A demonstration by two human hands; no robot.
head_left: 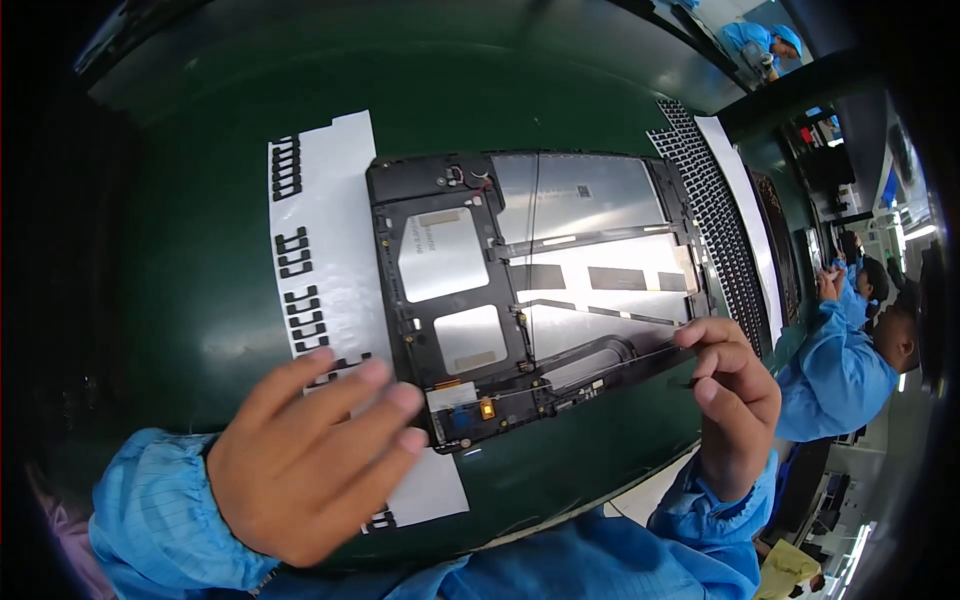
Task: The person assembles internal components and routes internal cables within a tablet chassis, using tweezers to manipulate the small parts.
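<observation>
A black flat device housing point(460, 330), like an opened tablet, lies on the green table with silver plates and thin wires showing inside. Under its left side is a white backing sheet point(345, 250) with rows of small black stickers. My left hand point(320, 450), fingers spread, hovers over or rests on the sheet's near part beside the housing; contact cannot be made out. By the housing's near right corner, my right hand point(735, 395) has its fingers curled toward the thumb. A small black piece point(689, 383) shows at that thumb's tip, its shape mostly hidden.
Right of the housing lies a sheet covered with many black pieces point(715, 200), with a white strip point(745, 210) along it. A co-worker in a blue smock point(835, 375) sits at the right; other people work farther off. The green table point(200, 330) extends left.
</observation>
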